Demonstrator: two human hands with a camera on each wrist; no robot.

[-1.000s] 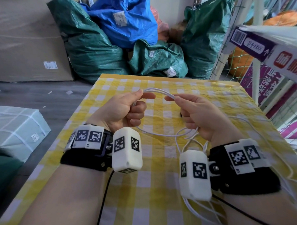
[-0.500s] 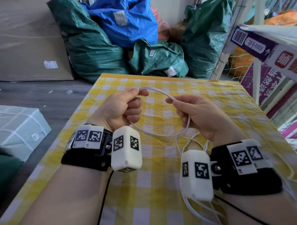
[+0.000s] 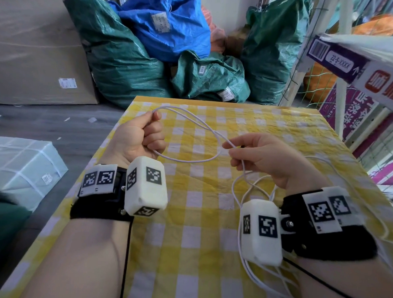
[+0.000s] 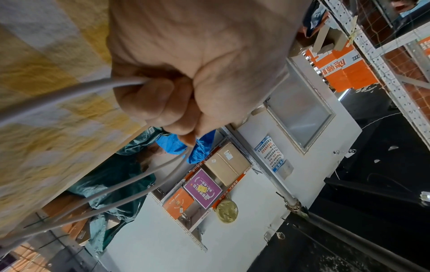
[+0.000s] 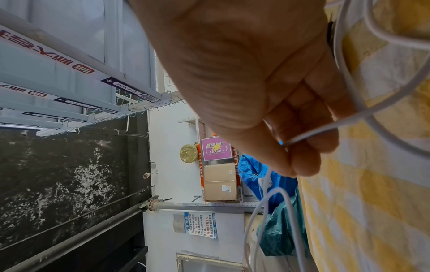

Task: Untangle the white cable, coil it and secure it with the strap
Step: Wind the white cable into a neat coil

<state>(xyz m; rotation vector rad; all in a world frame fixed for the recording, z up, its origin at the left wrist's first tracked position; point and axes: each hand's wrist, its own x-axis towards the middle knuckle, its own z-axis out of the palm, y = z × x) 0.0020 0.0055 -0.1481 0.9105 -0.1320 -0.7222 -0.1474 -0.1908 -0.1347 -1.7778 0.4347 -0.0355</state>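
A thin white cable (image 3: 190, 160) hangs in loops above the yellow checked table (image 3: 209, 239). My left hand (image 3: 144, 133) is a fist round a bunch of its strands; in the left wrist view the cable (image 4: 69, 90) enters that fist (image 4: 167, 103) and more strands leave below. My right hand (image 3: 254, 153) pinches one strand between thumb and forefinger; the right wrist view shows the cable (image 5: 325, 128) running into that pinch (image 5: 291, 147). Loose cable trails under my right wrist and off to the right. A small dark piece shows behind my right fingers; I cannot tell what it is.
Green and blue sacks (image 3: 150, 45) are piled beyond the table's far edge. A white shelf rack with a box (image 3: 364, 57) stands close on the right. A wrapped pale parcel (image 3: 16, 168) lies on the floor to the left.
My hands have drawn apart: the left rose toward the far left, the right moved down and right. The cable loop between them has grown wider.
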